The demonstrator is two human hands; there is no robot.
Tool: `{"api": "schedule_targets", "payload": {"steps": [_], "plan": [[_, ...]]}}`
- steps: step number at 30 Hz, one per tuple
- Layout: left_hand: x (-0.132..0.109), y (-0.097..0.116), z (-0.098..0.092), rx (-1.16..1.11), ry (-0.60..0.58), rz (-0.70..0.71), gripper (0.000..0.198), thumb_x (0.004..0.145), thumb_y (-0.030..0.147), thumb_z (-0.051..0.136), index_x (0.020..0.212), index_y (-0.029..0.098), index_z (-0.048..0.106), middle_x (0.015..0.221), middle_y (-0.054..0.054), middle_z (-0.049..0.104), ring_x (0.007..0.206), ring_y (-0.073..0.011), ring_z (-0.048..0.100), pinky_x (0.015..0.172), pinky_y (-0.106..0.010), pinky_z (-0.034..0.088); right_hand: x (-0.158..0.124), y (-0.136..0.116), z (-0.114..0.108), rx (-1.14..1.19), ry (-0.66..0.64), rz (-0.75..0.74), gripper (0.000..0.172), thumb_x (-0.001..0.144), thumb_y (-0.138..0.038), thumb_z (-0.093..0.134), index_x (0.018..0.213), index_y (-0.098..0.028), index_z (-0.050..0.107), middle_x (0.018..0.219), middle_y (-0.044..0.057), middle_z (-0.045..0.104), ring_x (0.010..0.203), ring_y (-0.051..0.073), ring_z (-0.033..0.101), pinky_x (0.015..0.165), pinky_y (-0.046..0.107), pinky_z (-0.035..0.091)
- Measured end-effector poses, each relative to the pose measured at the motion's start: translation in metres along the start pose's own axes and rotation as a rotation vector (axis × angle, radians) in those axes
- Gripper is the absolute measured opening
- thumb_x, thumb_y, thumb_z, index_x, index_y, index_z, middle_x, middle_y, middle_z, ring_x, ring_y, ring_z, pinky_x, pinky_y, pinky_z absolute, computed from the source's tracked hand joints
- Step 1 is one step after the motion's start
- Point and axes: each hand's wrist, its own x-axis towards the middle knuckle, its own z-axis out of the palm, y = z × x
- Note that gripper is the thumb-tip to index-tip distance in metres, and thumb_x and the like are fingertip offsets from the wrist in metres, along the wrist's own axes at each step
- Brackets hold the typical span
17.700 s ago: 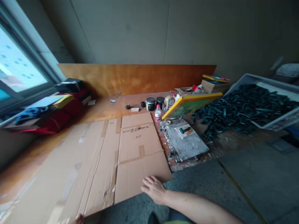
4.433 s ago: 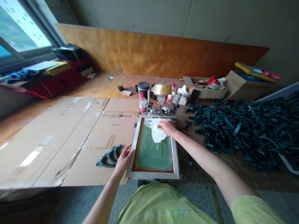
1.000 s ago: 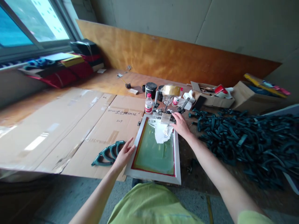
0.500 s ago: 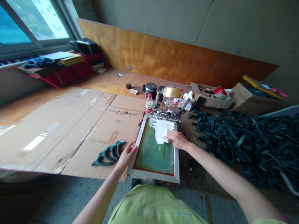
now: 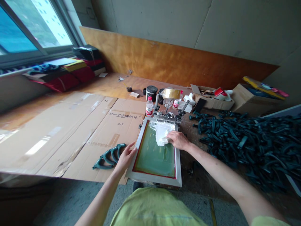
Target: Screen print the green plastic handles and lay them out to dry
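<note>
A screen-printing frame (image 5: pixel 178 163) with a green mesh lies in front of me, its far end at a metal hinge clamp (image 5: pixel 168 116). My right hand (image 5: pixel 178 140) pinches a crumpled white cloth (image 5: pixel 161 133) against the upper part of the mesh; whether it is fabric or paper is hard to tell. At the frame's left edge is my left hand (image 5: pixel 127 156), its fingers and thumb closed on the rim. Left of that hand, a dark teal, ribbed curved part (image 5: pixel 107 158) lies on flattened cardboard (image 5: pixel 94 131).
Dark teal parts (image 5: pixel 242 141) are heaped at the right. Behind the clamp stand a red-capped bottle (image 5: pixel 149 108), a black tub (image 5: pixel 151 92) and a roll of tape (image 5: pixel 171 93). Open cardboard boxes (image 5: pixel 216 102) sit at the back right. Red bundles (image 5: pixel 63 80) lie beneath the window.
The view has shifted slightly. My right hand stays on the cloth, with little movement over the mesh. My left hand remains at the frame's left edge.
</note>
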Motion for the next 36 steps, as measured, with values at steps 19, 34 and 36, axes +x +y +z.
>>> {"api": "schedule_targets", "payload": {"steps": [19, 34, 36], "plan": [[0.04, 0.194, 0.025, -0.173, 0.029, 0.485, 0.061, 0.084, 0.071, 0.043, 0.093, 0.015, 0.066, 0.078, -0.007, 0.07, 0.072, -0.0157, 0.066, 0.058, -0.024, 0.05, -0.027, 0.059, 0.026, 0.126, 0.109, 0.632, 0.032, 0.087, -0.035, 0.064, 0.115, -0.02, 0.06, 0.093, 0.005, 0.069, 0.084, 0.019, 0.063, 0.078, 0.03, 0.046], [-0.039, -0.022, 0.03, -0.263, 0.055, -0.279, 0.031, 0.083, 0.05, 0.063, 0.089, 0.019, 0.061, 0.076, -0.003, 0.069, 0.077, -0.022, 0.072, 0.061, -0.028, 0.055, -0.037, -0.084, 0.049, -0.011, -0.009, -0.072, 0.025, 0.095, -0.039, 0.053, 0.111, -0.024, 0.067, 0.094, 0.003, 0.064, 0.092, 0.019, 0.053, 0.081, 0.031, 0.042], [-0.037, -0.041, -0.005, -0.263, 0.247, -0.295, 0.028, 0.088, 0.047, 0.056, 0.088, 0.019, 0.061, 0.075, -0.003, 0.069, 0.075, -0.0216, 0.072, 0.061, -0.029, 0.055, -0.053, -0.034, 0.037, -0.087, -0.071, 0.196, 0.021, 0.096, -0.029, 0.051, 0.105, -0.024, 0.069, 0.094, 0.003, 0.065, 0.094, 0.017, 0.054, 0.083, 0.028, 0.042]]}}
